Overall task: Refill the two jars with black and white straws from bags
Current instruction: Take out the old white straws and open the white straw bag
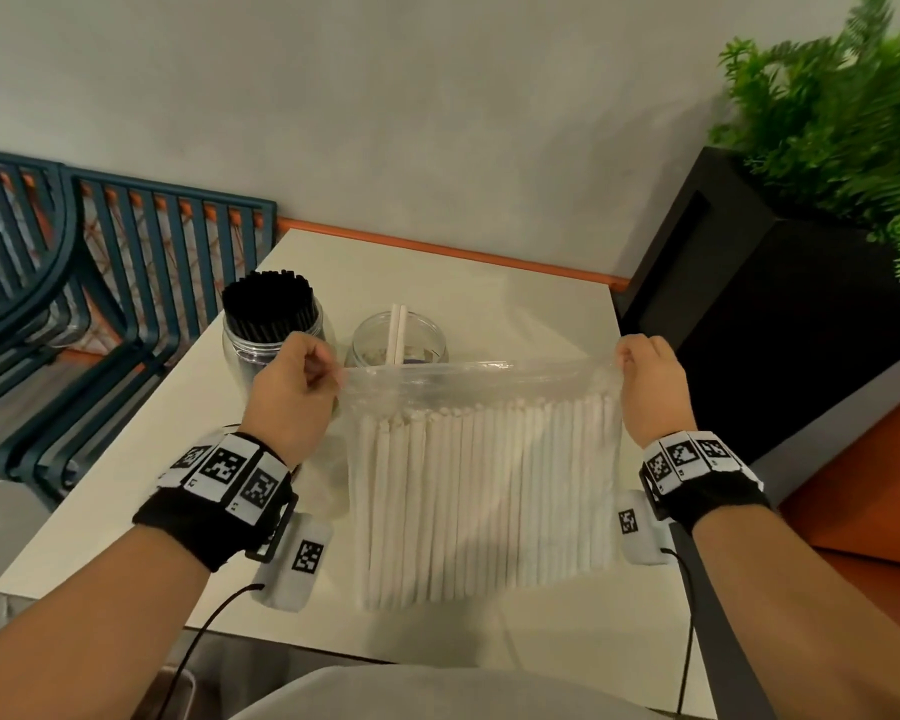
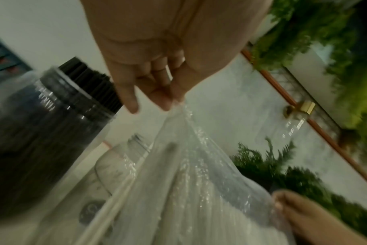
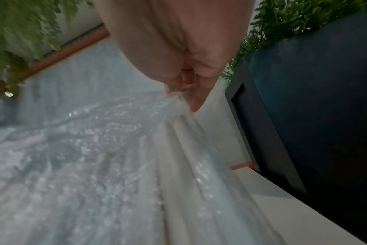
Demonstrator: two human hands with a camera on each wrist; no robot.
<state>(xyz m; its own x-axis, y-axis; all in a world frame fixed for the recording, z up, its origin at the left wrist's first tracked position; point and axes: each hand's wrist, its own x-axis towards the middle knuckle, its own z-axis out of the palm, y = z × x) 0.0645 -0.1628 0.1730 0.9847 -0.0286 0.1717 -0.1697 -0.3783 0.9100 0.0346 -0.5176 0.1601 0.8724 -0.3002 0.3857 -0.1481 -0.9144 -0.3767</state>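
A clear plastic bag packed with white straws hangs upright over the white table, stretched between both hands. My left hand pinches its top left corner, and my right hand pinches the top right corner. Behind the bag stand two clear jars: the left jar is full of black straws, the right jar holds only two white straws. In the left wrist view my fingers pinch the bag film beside the black-straw jar. The right wrist view shows my fingertips clamped on the bag.
Teal metal chairs stand left of the table. A black planter with a green fern stands at the right, close to my right hand. An orange rail runs along the wall behind the table.
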